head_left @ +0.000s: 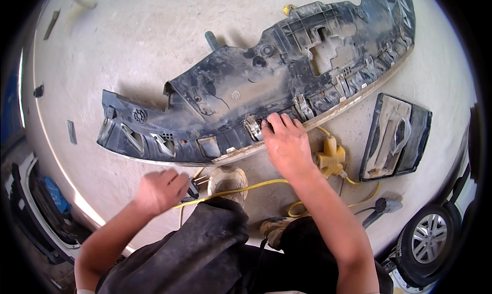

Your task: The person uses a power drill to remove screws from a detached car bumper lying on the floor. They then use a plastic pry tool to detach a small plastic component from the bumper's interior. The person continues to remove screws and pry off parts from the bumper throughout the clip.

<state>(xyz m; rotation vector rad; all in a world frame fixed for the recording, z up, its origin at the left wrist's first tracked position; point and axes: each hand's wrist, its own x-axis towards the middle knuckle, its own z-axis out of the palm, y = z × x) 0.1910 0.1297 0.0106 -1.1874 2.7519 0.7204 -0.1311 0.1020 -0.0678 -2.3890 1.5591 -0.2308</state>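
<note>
A long, dusty black plastic car bumper part (241, 96) lies slantwise across the floor in front of me, with metal clips along its near edge. My right hand (288, 145) reaches over that edge with bent fingers gripping it, thumb beside a metal clip (252, 128). Low on the left, my left hand (160, 192) is curled closed and slightly blurred. A black plug (193, 190) with metal prongs is right at its fingertips. Whether the fingers hold the plug is hidden from this view.
Below the bumper part lie a yellow power splitter (330, 158) and its yellow cable (256, 185), which crosses by my shoe (228, 184). To the right are a black-framed dusty panel (397, 137), a grey-and-black tool (384, 208) and a car wheel (428, 240).
</note>
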